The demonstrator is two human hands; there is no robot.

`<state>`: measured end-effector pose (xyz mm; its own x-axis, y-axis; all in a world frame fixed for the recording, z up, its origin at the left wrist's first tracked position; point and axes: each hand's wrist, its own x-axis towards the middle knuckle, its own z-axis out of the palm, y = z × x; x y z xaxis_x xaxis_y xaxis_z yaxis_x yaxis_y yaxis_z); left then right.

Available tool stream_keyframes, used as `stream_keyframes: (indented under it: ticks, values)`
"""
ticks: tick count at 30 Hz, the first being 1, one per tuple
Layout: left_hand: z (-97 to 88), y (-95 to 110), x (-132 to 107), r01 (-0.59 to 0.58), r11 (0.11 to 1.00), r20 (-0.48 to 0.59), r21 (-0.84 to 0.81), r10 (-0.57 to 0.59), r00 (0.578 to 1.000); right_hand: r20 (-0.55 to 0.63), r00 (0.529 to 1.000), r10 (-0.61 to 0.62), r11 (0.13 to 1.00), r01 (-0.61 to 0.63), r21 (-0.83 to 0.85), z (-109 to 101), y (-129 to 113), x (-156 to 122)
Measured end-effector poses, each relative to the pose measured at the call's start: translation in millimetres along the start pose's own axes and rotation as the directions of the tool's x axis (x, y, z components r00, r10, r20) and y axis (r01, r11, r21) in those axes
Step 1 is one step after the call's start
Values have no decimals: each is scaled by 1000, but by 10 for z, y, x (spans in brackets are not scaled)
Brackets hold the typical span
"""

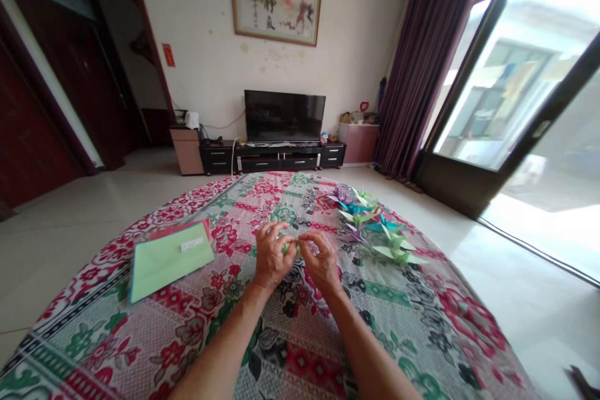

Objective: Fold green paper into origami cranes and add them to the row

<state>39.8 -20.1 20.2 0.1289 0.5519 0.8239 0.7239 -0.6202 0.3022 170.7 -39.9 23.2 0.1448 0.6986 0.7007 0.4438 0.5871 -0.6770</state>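
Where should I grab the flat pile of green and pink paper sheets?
Probably its near long edge, from the near side: the pile of green and pink paper sheets lies flat on the flowered cloth, so slide fingers under and press a thumb on top.

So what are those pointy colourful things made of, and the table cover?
The pointy folded shapes look like thin matte paper: sharp creases, stiff flat wings. The small green piece pinched between left hand and right hand seems the same. The table cover looks like soft printed cloth, flowery, draping over the edge.
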Motion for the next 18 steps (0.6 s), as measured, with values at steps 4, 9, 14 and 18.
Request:
stream_keyframes:
  ticks: [4,9,14,18]
  values:
    - [-4,4,9,8,1000,18,-27,-7,1000,14,1000,22,1000,-22,6,0,14,-7]
    - [-23,27,19,15,1000,49,-21,-14,999,31,999,43,999,-43,13,-2,16,-12]
    - [-23,29,19,23,999,65,-29,-21,998,28,998,56,998,-56,7,-8,-8,-2]
    - [-30,42,21,32,998,58,-52,-29,998,32,998,61,998,-61,13,-9,-27,0]
